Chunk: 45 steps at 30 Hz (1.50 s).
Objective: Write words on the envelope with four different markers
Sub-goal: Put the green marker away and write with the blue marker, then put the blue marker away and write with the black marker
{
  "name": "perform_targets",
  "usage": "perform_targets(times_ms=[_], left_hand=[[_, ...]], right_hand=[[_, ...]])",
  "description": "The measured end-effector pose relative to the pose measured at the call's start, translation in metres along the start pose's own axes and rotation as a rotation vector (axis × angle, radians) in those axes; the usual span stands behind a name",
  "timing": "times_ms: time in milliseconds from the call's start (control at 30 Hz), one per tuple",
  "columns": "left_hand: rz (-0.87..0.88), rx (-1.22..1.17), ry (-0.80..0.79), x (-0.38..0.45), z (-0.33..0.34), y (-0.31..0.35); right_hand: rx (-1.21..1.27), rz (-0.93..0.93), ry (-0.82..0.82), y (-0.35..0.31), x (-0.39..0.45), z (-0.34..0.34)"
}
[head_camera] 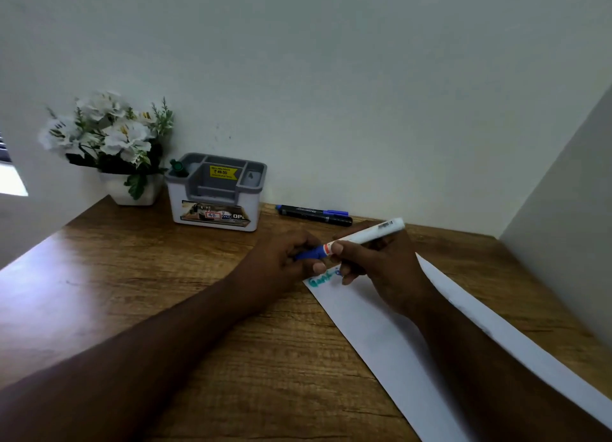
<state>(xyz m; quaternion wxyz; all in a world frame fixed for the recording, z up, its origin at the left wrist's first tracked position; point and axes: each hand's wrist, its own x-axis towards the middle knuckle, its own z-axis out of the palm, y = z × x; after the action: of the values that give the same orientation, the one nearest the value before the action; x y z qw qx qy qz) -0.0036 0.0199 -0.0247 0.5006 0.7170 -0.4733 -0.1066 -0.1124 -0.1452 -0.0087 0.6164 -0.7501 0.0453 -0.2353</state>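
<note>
Gripping white marker (364, 234) over envelope (381, 325) corner, both hands closed

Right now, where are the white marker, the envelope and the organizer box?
white marker (367, 234): head view, middle of its barrel.
envelope (381, 322): head view, bare white face.
organizer box (217, 224): head view, front wall.

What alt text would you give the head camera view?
Two hands hold a white marker over a white envelope: the left hand grips its blue cap, the right hand its barrel. Green writing marks the envelope.
</note>
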Motion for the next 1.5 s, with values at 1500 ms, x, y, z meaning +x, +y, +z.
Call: perform_targets(times_ms=[1500], left_hand=[[0.026, -0.021, 0.87, 0.009, -0.108, -0.018]], right_hand=[[-0.266, 0.011, 0.017, 0.012, 0.044, 0.101]])
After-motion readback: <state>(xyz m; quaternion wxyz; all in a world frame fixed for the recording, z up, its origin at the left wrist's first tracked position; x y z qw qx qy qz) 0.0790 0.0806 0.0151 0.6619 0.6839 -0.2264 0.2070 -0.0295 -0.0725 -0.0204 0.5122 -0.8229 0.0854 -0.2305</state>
